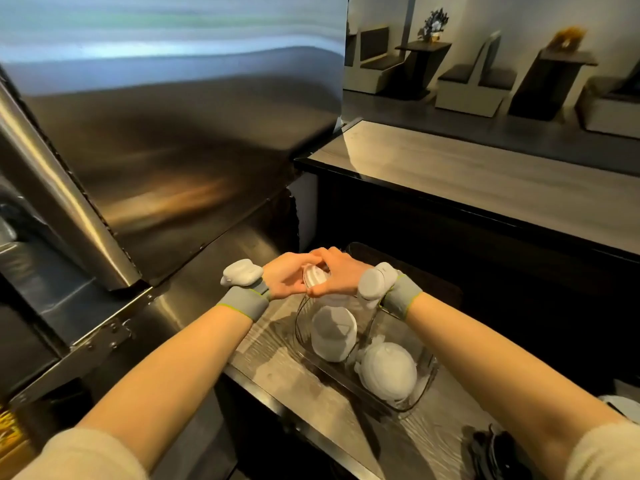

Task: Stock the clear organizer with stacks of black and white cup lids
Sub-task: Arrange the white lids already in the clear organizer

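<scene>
Both hands cupped around a small stack of white lids (314,276), held just above the far end of the clear organizer (424,382). Left hand (285,276) wrapped around the stack's left side, right hand (337,273) closed over its right side and top, fingers meeting across it. Inside the organizer already: one white stack (333,333) leaning on its edge near the middle, another white stack (388,370) lying at the near end, closest to the body. No black lids clearly in view; a dark heap (491,445) on the counter beyond the organizer's near end may be them, though too blurred to tell. Best done by squaring the stack first: press lightly from both sides so the rims nest flush, no lid cocked. Then lower straight down into the free space at the organizer's far end, edges parallel to the wall, so the rim of the organizer is not clipped. Keep the grip even until the bottom lid rests, otherwise the stack likely fans out, being light and slippery. Let go with one side first, steady with the other, and nudge it against the leaning stack beside it so both stand tidy. Counter (263,355) under the organizer looks level enough for that.
</scene>
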`<state>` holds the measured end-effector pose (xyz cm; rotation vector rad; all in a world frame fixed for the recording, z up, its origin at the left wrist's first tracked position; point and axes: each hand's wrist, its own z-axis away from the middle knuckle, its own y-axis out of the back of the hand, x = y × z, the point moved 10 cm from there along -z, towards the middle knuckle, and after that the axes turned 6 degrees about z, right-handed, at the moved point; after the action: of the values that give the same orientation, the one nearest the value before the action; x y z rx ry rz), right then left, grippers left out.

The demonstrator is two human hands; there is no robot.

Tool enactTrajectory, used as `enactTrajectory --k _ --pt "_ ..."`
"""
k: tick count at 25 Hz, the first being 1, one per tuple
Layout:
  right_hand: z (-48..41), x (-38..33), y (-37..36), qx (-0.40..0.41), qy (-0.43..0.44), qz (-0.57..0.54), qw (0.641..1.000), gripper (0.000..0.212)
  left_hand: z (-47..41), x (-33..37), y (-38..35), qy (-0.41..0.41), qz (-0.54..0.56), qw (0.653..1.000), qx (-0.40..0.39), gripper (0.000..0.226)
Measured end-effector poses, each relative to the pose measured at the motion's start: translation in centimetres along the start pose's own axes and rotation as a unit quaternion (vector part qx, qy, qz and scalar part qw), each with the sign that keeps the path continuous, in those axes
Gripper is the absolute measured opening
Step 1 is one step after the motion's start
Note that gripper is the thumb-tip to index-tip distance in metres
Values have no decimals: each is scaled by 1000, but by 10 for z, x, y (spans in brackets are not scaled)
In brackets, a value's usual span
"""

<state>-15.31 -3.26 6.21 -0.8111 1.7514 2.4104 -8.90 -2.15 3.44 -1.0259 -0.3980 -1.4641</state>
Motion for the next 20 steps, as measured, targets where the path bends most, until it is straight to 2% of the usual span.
enactTrajectory --k 2,4,6,7,12,16,20 --pt "8 5 -7 3 -13 8 1000 72 2 -4 1 -3 -41 999 11 19" --pt "14 7 -22 -5 -4 23 1000 75 1 7 20 -50 -143 984 89 21" --pt "17 8 -45 -30 13 44 998 83 6 27 43 -110 -141 970 165 23" --pt "16 10 -56 -40 17 66 997 84 8 31 50 -116 -115 971 176 26" --pt "7 26 -89 -71 31 153 985 84 4 12 58 -58 -136 978 148 28" --pt "9 29 -95 -62 73 216 972 91 -8 1 68 -40 -151 976 149 27" --pt "9 28 -83 -38 85 188 978 103 -21 3 68 -32 -176 973 144 30"
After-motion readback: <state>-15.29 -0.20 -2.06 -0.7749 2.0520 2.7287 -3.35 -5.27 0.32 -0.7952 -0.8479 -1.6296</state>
